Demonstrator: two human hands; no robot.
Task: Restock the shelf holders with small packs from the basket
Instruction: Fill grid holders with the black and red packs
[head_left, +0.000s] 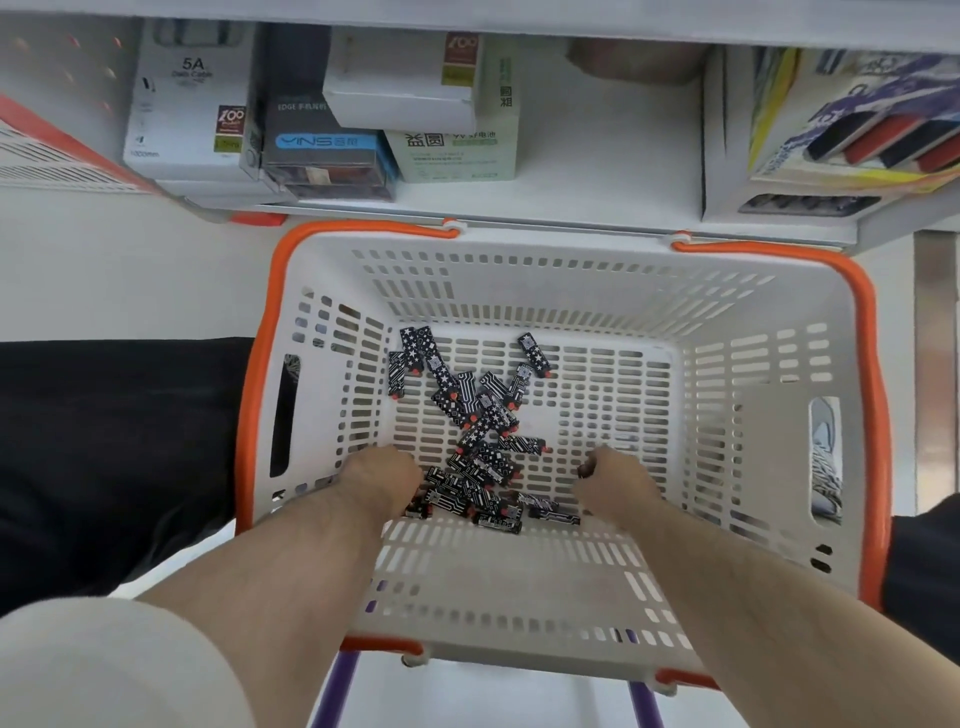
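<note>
A white basket (571, 291) with an orange rim stands below the shelf. Several small black packs (480, 431) with white patterns and red tips lie heaped on its slotted floor. Both my hands reach down into the basket. My left hand (382, 480) is at the left edge of the heap, fingers curled down among the packs; the fingertips are hidden. My right hand (615, 480) is to the right of the heap, fingers curled, with a dark pack end showing at its fingertips.
A white shelf (597, 171) above the basket holds boxed goods: a white 5A cable box (189, 104), a dark box with a blue label (322, 140), a green-white battery box (457, 150). A display carton (857, 135) stands at right. Purple stand legs (332, 691) show below the basket.
</note>
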